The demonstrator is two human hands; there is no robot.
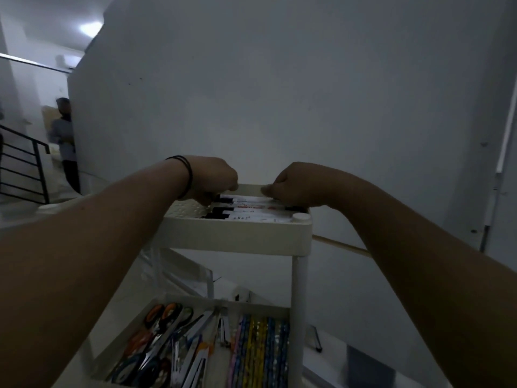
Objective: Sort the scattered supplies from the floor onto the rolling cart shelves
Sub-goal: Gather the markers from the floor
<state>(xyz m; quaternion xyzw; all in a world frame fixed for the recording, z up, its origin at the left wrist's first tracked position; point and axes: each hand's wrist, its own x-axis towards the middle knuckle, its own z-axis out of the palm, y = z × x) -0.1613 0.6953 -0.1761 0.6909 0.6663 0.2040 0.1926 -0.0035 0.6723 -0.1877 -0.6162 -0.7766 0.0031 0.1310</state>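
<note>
A white rolling cart (237, 233) stands in front of me against a grey wall. Several white markers with black caps (246, 210) lie side by side on its top shelf. My left hand (212, 177) reaches over the markers' capped ends, fingers curled down onto them. My right hand (293, 182) pinches the other end of the rearmost marker. The shelf below holds several scissors (156, 340) with orange and dark handles and a row of patterned pencils (260, 351).
The cart's white post (298, 289) runs down its right side. A dark pen (317, 341) and a dark flat object (369, 368) lie on the floor at lower right. A person (63, 141) stands by a black stair railing (22, 169) at far left.
</note>
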